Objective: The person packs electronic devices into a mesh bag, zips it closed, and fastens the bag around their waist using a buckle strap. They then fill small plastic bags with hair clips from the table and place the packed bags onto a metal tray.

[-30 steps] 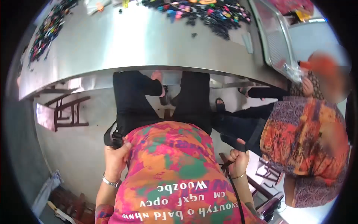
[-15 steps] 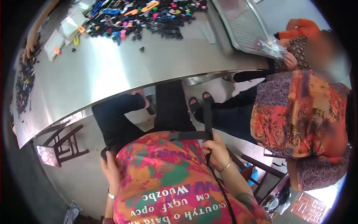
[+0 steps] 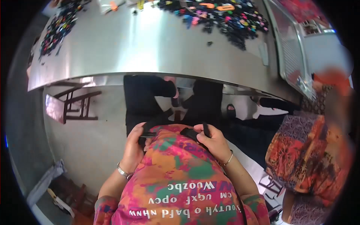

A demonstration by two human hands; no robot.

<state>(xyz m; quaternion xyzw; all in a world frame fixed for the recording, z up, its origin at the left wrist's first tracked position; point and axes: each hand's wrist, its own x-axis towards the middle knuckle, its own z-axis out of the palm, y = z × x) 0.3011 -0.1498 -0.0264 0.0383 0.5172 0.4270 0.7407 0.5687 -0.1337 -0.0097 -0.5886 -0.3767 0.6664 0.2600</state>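
Strap (image 3: 189, 133), black and flat, extends from the right hand (image 3: 217, 144) across the waist area of the patterned shirt (image 3: 180, 161). The right hand closes narrowly on the strap, thumb against curled fingers; this pinch probably limits twisting. The left hand (image 3: 133, 148) closes on a dark fitting (image 3: 148, 135) at the opposite side of the waist. Fingers partly cover the fitting, so its exact form cannot be confirmed. Both forearms angle inward. The two held parts are apart, with shirt fabric between them; their position close to the body appears to limit slack and leave both accessible to the thumbs.

The metal table (image 3: 93, 52) stands ahead of the person. Its right-hand pile of small multicoloured pieces (image 3: 225, 22) is set back from the near edge, presumably to prevent spillage. A shallow tray (image 3: 292, 45) lies at the right end, beyond the pile, which likely separates it from the loose pieces. A co-worker (image 3: 296, 146) is at the right, apart from both hands.
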